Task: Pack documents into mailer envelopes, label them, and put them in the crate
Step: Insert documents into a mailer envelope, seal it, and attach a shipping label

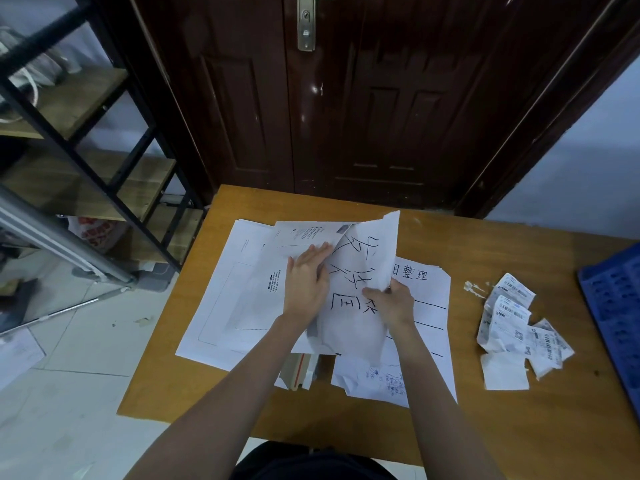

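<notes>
The desk (485, 410) was smooth orange-brown wood with a square front-left corner, its far edge close against a dark, glossy panelled door (346, 116). Thin white sheets covered its middle. The left hand (304, 282) lay flat, fingers straight, pressing on a large white mailer envelope (242, 292) printed with a faint rectangular outline and a small block of dark text. The right hand (391, 303) had its grip closed, pinching the right edge of a creased sheet (360, 271) marked with big black handwritten characters — its top corner curled upward and its lower part sat between the two hands. Beneath it lay another sheet (429, 306) with ruled lines and printed characters, and a scribbled one near the front edge. A red-striped flap (298, 372) poked out from under the pile.

To the right, well apart from the papers, sat a loose heap of crumpled shipping labels (512, 327) with barcodes. A blue plastic crate (616, 313) with patterned holes sat at the desk's right edge — bare wood lay open between it and the labels, and along the front.
</notes>
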Motion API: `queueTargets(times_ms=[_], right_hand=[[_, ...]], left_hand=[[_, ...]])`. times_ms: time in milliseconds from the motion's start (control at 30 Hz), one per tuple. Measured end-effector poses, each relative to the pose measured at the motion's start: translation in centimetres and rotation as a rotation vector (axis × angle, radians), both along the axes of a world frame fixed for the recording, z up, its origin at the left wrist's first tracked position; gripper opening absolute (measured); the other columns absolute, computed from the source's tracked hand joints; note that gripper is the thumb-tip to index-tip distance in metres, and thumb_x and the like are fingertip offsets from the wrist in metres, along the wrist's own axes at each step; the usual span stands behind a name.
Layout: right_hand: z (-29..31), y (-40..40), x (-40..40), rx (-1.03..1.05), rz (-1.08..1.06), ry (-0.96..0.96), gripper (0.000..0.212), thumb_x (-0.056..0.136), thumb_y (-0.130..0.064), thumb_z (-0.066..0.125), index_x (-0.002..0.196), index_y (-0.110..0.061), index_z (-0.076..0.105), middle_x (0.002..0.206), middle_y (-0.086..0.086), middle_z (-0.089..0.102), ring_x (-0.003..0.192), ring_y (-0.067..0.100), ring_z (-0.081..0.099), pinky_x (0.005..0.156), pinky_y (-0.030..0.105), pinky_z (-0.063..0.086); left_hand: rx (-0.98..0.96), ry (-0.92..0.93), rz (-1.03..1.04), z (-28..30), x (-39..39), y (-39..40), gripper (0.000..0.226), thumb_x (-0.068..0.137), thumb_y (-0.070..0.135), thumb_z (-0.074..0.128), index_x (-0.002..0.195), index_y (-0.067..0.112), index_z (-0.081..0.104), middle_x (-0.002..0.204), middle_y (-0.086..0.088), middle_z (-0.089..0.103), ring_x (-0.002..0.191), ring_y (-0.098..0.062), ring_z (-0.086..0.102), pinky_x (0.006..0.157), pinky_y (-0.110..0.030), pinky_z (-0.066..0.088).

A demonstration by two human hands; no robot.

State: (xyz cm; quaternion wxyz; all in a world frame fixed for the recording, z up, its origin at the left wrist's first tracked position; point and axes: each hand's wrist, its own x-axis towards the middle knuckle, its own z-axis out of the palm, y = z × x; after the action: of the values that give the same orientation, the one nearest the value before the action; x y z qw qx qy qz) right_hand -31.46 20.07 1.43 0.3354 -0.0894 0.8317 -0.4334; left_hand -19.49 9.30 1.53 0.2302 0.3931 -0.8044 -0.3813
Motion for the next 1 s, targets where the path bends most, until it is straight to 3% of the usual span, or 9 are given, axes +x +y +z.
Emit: queueTargets(times_ms=[100,200,367,567,633,800,1000], right_hand=[[0.1,0.4,-0.1,-0.059,-0.048,-0.238,0.024,0.073,-0.010,0.075,0.096,-0.008,0.068,0.090,0.010,0.069,0.080,0.024,0.065,0.063,0.025,0.050],[0.4,1.0,-0.5,-0.056,0.010,-0.441,0.027,0.066,0.010,0.068,0.091,-0.001,0.067,0.092,0.015,0.070,0.078,0.028,0.066,0.066,0.030,0.055],[-0.1,0.6,0.1,-0.019,0.083,-0.350,0.036,0.060,0.019,0.069,0.094,0.008,0.067,0.090,0.021,0.069,0.076,0.031,0.065,0.071,0.038,0.054],[-0.8,-1.2,3.0,0.030,0.212,-0.179,0.033,0.068,0.003,0.074,0.098,-0.009,0.068,0.094,0.009,0.070,0.084,0.027,0.064,0.072,0.035,0.055],[-1.0,-1.4,3.3,0.005,0.169,-0.250,0.036,0.068,0.001,0.073,0.101,-0.012,0.066,0.096,0.009,0.069,0.087,0.028,0.064,0.075,0.037,0.055],[-0.7,-1.2,2.7,-0.016,-0.100,-0.494,0.016,0.073,0.005,0.057,0.087,-0.001,0.063,0.092,0.021,0.065,0.083,0.035,0.062,0.075,0.041,0.051],[-0.8,-2.0,3.8,-0.037,-0.029,-0.522,0.031,0.075,0.020,0.050,0.100,0.006,0.061,0.099,0.024,0.063,0.088,0.035,0.057,0.077,0.043,0.048]], left_hand=[[-0.002,-0.007,0.004,0.1,0.1,-0.2,0.047,0.095,0.001,0.039,0.135,0.020,0.054,0.140,0.003,0.052,0.139,-0.016,0.036,0.118,-0.044,0.009],[-0.003,-0.028,0.007,0.2,0.1,-0.3,0.046,0.096,0.002,0.040,0.135,0.021,0.054,0.140,0.004,0.052,0.138,-0.015,0.037,0.118,-0.042,0.009],[-0.044,-0.006,-0.040,0.7,0.0,0.4,0.048,0.092,-0.001,0.040,0.133,0.017,0.057,0.138,0.002,0.055,0.136,-0.017,0.041,0.114,-0.037,0.016],[-0.049,-0.006,-0.046,0.4,-0.1,0.6,0.046,0.094,-0.001,0.041,0.133,0.018,0.056,0.138,0.001,0.054,0.136,-0.018,0.041,0.115,-0.041,0.017],[-0.033,-0.010,-0.046,0.4,-0.1,0.5,0.046,0.095,0.001,0.040,0.134,0.019,0.056,0.139,0.001,0.053,0.137,-0.017,0.040,0.116,-0.043,0.016],[0.004,0.012,-0.033,0.8,0.2,0.3,0.046,0.096,0.002,0.037,0.133,0.021,0.057,0.139,0.003,0.053,0.137,-0.016,0.039,0.117,-0.043,0.012],[-0.024,0.007,-0.028,0.9,0.2,0.6,0.046,0.095,0.000,0.038,0.132,0.019,0.058,0.137,0.001,0.055,0.136,-0.016,0.041,0.116,-0.045,0.016]])
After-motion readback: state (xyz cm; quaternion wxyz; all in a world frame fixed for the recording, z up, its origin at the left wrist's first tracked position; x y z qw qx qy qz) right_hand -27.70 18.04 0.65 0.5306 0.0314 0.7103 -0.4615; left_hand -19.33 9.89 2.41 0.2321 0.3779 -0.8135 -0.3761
